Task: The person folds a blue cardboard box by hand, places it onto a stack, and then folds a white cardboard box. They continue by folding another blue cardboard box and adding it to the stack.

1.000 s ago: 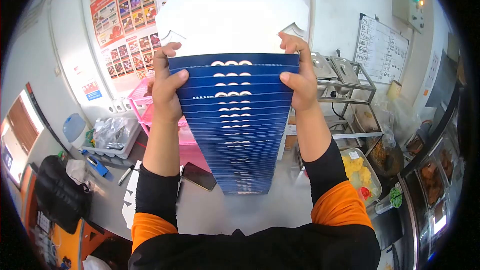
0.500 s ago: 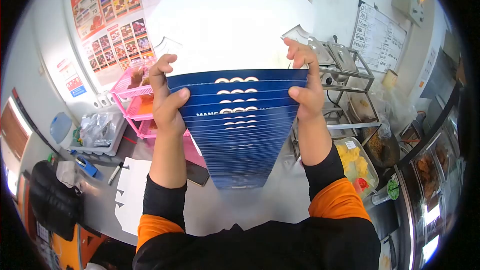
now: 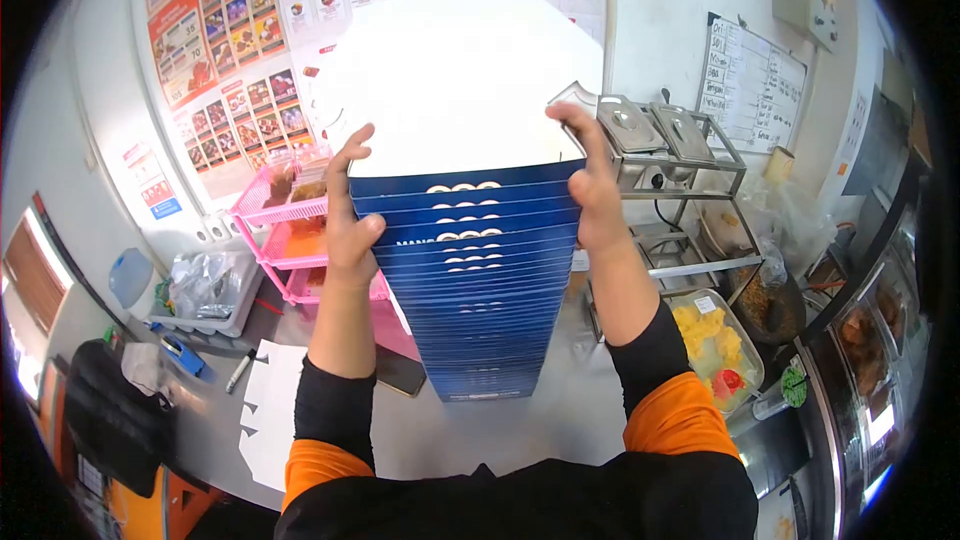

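Note:
A tall stack of nested blue cardboard food boxes point(image 3: 470, 285) stands on the counter in front of me. Its topmost box shows a white inside and a raised white lid flap point(image 3: 460, 80). My left hand point(image 3: 352, 202) grips the upper left side of the stack, thumb on the blue front and fingers curled along the edge. On the opposite side, my right hand point(image 3: 592, 180) holds the upper right edge in the same way. Part of the fingers of both hands is hidden by the boxes.
Left are a pink tiered rack point(image 3: 290, 260), a grey bin of plastic bags point(image 3: 205, 290), a marker point(image 3: 240, 370), white cut card point(image 3: 270, 420) and a phone point(image 3: 402, 372). Right are a metal rack with lidded pans point(image 3: 630, 125) and a tray of yellow food point(image 3: 715, 340).
The top of the stack and both hands now appear lower, and the white flap looks smaller, showing more of the wall posters. The camera view has shifted slightly. Both hands keep their hold.

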A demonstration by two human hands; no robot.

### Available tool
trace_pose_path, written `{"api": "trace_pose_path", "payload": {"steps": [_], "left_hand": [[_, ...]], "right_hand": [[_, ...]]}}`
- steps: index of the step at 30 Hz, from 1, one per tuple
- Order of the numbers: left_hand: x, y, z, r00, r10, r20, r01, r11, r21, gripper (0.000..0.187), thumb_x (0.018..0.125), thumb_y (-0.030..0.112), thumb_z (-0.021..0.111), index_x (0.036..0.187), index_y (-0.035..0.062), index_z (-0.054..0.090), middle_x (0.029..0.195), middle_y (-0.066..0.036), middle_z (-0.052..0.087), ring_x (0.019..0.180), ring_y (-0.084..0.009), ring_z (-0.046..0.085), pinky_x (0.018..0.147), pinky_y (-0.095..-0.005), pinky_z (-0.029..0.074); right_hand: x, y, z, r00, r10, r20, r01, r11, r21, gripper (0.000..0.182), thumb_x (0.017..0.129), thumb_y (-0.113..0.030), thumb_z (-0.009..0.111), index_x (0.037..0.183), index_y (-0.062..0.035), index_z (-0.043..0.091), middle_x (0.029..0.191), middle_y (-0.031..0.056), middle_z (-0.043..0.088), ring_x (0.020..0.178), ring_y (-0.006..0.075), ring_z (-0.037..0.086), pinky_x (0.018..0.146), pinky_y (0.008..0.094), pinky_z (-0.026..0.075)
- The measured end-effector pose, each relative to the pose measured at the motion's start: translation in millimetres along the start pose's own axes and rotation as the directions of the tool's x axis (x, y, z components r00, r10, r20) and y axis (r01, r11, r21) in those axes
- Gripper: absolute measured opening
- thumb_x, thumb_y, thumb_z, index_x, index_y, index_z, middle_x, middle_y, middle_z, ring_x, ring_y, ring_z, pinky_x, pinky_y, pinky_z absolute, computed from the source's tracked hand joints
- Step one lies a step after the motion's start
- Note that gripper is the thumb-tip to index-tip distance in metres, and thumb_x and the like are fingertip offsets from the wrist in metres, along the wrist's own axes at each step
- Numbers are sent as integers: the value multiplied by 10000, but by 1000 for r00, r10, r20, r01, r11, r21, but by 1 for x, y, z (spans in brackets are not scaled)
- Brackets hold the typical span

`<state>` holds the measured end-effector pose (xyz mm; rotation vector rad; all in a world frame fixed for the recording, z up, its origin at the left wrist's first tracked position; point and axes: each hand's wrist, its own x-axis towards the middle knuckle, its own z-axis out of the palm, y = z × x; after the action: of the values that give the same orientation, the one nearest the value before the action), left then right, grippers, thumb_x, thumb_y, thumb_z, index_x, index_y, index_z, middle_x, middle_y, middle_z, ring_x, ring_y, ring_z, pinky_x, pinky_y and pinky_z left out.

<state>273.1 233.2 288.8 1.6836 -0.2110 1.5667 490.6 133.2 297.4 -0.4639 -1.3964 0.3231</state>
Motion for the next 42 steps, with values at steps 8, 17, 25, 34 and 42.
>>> {"api": "trace_pose_path", "payload": {"steps": [8, 17, 25, 34, 42], "left_hand": [[-12, 5, 12, 996, -61, -60, 59, 998, -29, 639, 612, 314, 653, 1153, 99, 389, 1324, -180, 283, 1226, -313, 297, 995, -398, 288], [-18, -5, 15, 988, -117, -96, 105, 987, -124, 690, 547, 262, 675, 1153, 105, 385, 1310, -170, 274, 1219, -329, 308, 994, -395, 301], [-29, -10, 13, 988, -88, -130, 79, 994, -69, 703, 560, 347, 673, 1151, 111, 372, 1301, -199, 283, 1212, -372, 325, 972, -468, 336], [-40, -9, 0, 994, -89, -66, 94, 993, 73, 897, 658, 431, 657, 1348, 89, 197, 1419, -191, 127, 1299, -311, 194, 1050, -407, 181], [-199, -52, -4, 930, -341, -137, 349, 937, 33, 1062, 630, 404, 762, 1360, -8, 109, 1348, -182, 283, 1250, -276, 288, 1022, -387, 225]], "right_hand": [[-15, 10, -3, 999, 36, -13, -37, 997, -63, 594, 628, -403, 594, 1089, -103, 369, 1212, 103, 281, 1207, 240, 221, 1010, 371, 141], [-30, 19, -5, 990, 126, -66, -120, 989, 86, 606, 602, -392, 622, 1079, -126, 361, 1205, 87, 267, 1188, 235, 235, 1000, 351, 158], [-38, 24, -8, 994, 105, -40, -105, 994, 3, 634, 590, -407, 628, 1100, -130, 373, 1214, 94, 261, 1199, 242, 224, 1006, 351, 143], [-44, 12, -5, 994, 71, -81, -85, 977, -197, 925, 647, -565, 626, 1318, -57, 240, 1368, 148, 196, 1281, 299, 180, 1034, 390, 142], [-180, 54, -10, 938, 345, 28, -324, 904, -281, 1079, 585, -361, 786, 1345, 42, 135, 1324, 213, 290, 1258, 300, 261, 1024, 390, 212]]}}
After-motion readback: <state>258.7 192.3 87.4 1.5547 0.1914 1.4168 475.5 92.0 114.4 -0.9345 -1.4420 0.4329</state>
